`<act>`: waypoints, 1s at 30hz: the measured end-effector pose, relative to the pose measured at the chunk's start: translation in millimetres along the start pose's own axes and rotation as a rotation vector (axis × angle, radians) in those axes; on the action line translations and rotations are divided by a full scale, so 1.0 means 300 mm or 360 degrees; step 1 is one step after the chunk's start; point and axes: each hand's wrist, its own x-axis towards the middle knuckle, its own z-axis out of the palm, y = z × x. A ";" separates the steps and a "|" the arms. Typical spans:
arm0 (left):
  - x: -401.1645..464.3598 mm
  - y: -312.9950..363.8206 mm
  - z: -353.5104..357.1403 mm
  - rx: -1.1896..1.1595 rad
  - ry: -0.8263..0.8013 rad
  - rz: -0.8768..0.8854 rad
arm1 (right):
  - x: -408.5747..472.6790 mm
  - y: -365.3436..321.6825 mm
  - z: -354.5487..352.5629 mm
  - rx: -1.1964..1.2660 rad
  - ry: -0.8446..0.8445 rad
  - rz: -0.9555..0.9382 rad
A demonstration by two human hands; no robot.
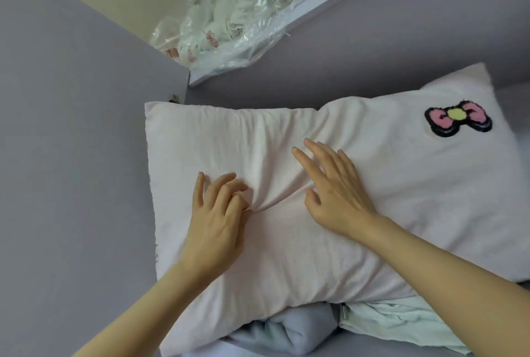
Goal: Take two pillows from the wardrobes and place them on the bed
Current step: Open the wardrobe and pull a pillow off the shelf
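Reaching up into the wardrobe, I have both hands on the pale pink pillow [286, 184], which lies flat on folded bedding inside the compartment; it fills the middle of my view, with its embroidered bow patch [458, 119] out at two o'clock. My left hand [218, 219] has its fingers curled in, pinching a ridge of the pillowcase just beside the centre, and creases radiate from that bunch. My right hand [332, 184] lies spread and flat on the cover at about three o'clock from the left, fingers apart and pointing toward eleven o'clock, pressing down and gripping nothing. Beneath the pillow's near edge, at six o'clock, a blue-grey folded blanket [289, 328] and a pale green sheet [401, 325] stick out. At twelve o'clock, on the shelf above, a clear plastic bag [229, 26] holds white soft items; I cannot tell whether it contains the second pillow. I judge this to be the first pick: the pillow is still in the wardrobe and nowhere near the bed, which I cannot see. A pinch of fabric alone would probably slip or just stretch the case, so next I should close my right hand around the filling or an edge, then draw the pillow toward me without dragging the bedding out.
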 end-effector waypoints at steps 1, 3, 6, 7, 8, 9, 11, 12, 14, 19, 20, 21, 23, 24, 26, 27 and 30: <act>-0.005 -0.004 -0.036 0.0004 -0.0047 0.0042 | 0.012 -0.021 -0.018 0.0005 0.0035 -0.0014; 0.008 -0.009 -0.115 -0.0013 -0.0078 0.0039 | 0.039 -0.058 -0.055 -0.0028 0.0139 -0.0061; 0.089 -0.003 -0.205 0.0063 -0.0010 -0.0067 | 0.044 -0.097 -0.097 -0.0196 0.0301 -0.0207; 0.126 0.001 -0.230 0.0117 -0.0010 -0.0117 | 0.036 -0.110 -0.109 -0.0236 0.0360 -0.0253; 0.158 0.007 -0.249 0.0165 -0.0035 -0.0171 | 0.022 -0.121 -0.117 -0.0262 0.0424 -0.0290; 0.188 0.018 -0.269 0.0202 -0.0076 -0.0223 | 0.007 -0.129 -0.132 -0.0287 0.0488 -0.0324; 0.227 0.036 -0.294 0.0240 -0.0139 -0.0279 | -0.012 -0.137 -0.160 -0.0345 0.0589 -0.0370; 0.238 0.045 -0.305 0.0249 -0.0146 -0.0274 | -0.016 -0.138 -0.183 -0.0388 0.0626 -0.0395; 0.255 0.057 -0.327 0.0257 -0.0122 -0.0242 | -0.013 -0.130 -0.242 -0.0469 0.0665 -0.0444; 0.278 0.074 -0.403 0.0130 -0.0127 -0.0268 | -0.016 -0.126 -0.413 -0.0814 0.0532 -0.0337; 0.275 0.075 -0.420 0.0128 -0.0165 -0.0286 | -0.021 -0.133 -0.439 -0.0851 0.0473 -0.0250; 0.272 0.077 -0.439 0.0136 -0.0208 -0.0303 | -0.025 -0.143 -0.463 -0.0840 0.0401 -0.0139; 0.268 0.083 -0.469 0.0172 -0.0306 -0.0316 | -0.025 -0.163 -0.509 -0.0734 0.0212 0.0104; 0.263 0.088 -0.488 0.0200 -0.0368 -0.0308 | -0.023 -0.178 -0.532 -0.0711 0.0117 0.0206; 0.253 0.111 -0.509 0.0249 -0.0434 -0.0234 | -0.016 -0.206 -0.557 -0.0730 -0.0048 0.0325; 0.243 0.126 -0.521 0.0233 -0.0425 -0.0191 | -0.020 -0.223 -0.562 -0.0747 -0.0060 0.0316; 0.214 0.170 -0.583 0.0205 -0.0382 -0.0159 | -0.034 -0.272 -0.567 -0.0764 0.0146 0.0162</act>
